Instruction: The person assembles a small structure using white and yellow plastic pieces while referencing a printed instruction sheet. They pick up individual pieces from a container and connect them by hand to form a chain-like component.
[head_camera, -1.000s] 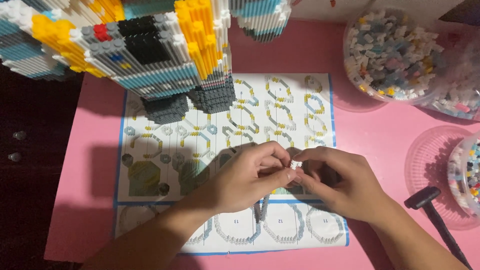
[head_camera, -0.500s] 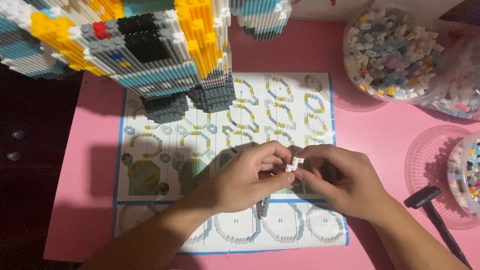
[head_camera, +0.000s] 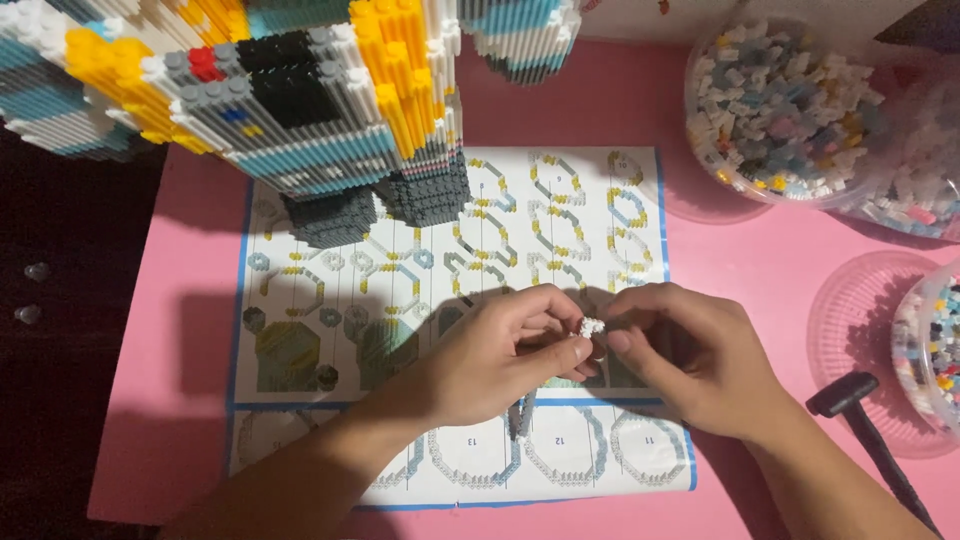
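A pink tabletop (head_camera: 760, 260) fills the view, dim at the left edge where a dark surface begins. On it lies a printed instruction sheet (head_camera: 420, 280) with a blue border, covered in diagrams of rings and brick layers. At the top stands a large model (head_camera: 290, 100) built of tiny bricks in white, yellow, grey, black and pale blue, its grey feet resting on the upper part of the sheet. Both hands meet over the sheet's lower middle. The left hand (head_camera: 495, 355) and the right hand (head_camera: 690, 355) pinch a small white brick piece (head_camera: 591, 327) between their fingertips, both grips narrow and closed on it, the piece held just above the paper. To the upper right sits a clear round tub (head_camera: 780, 105) heaped with loose small bricks, and another tub (head_camera: 935, 350) shows at the right edge. A small black hammer (head_camera: 865, 430) lies on the pink surface near the right forearm
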